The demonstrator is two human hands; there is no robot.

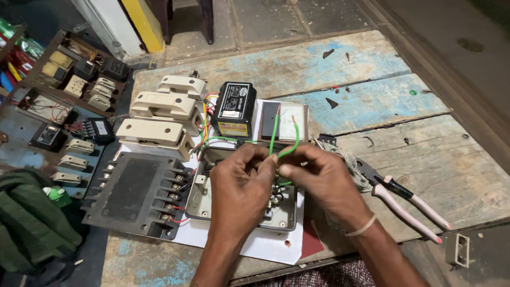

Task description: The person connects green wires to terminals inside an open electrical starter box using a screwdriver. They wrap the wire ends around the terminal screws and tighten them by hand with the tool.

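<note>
Both forearms come up from the bottom edge and meet over the middle of the worn wooden table. The left hand is curled, its fingertips pinched on the green wires just above an open grey metal box. The right hand, with a pale band at the wrist, faces it knuckle to knuckle, thumb and forefinger closed on the same wires where they bend. Two wire ends stand up from the grip, bare copper showing at the tips.

The grey box lies on a white sheet; inside it sit small terminals and screws, mostly hidden by the hands. Just left lies a dark terminal block, with three cream fuse holders behind it and a black box with a yellow label beside them. Pink-handled pliers lie to the right, well apart from the hands.
</note>
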